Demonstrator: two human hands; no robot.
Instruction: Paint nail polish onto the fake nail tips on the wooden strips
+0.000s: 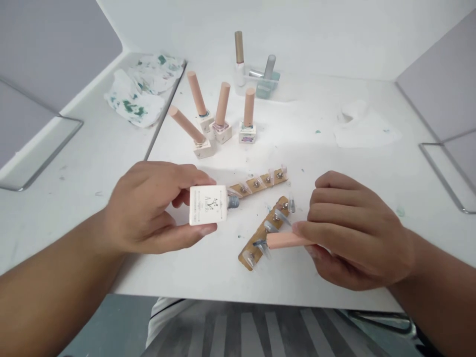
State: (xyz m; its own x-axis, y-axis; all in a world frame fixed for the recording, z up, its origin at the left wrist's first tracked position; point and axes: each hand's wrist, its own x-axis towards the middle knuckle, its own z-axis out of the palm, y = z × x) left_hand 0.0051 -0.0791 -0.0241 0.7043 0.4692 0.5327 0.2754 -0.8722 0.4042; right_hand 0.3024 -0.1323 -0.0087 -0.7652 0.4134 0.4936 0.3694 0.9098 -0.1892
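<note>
Left hand [148,208] at about 9 o'clock of the white table [316,148], palm turned inward, fingers and thumb grasping a square white polish bottle [207,205] tipped on its side, threaded grey neck pointing toward 3 o'clock. Right hand [353,230] at 4 o'clock, fingers curled tight around a peach brush cap [284,240], brush tip over a nail on the lower swatch strip [265,232]. Second swatch strip [260,182] at 12 o'clock of that one. Four capped bottles [221,119] farther back at 12 o'clock, stained tissues [143,89] at 10 o'clock
</note>
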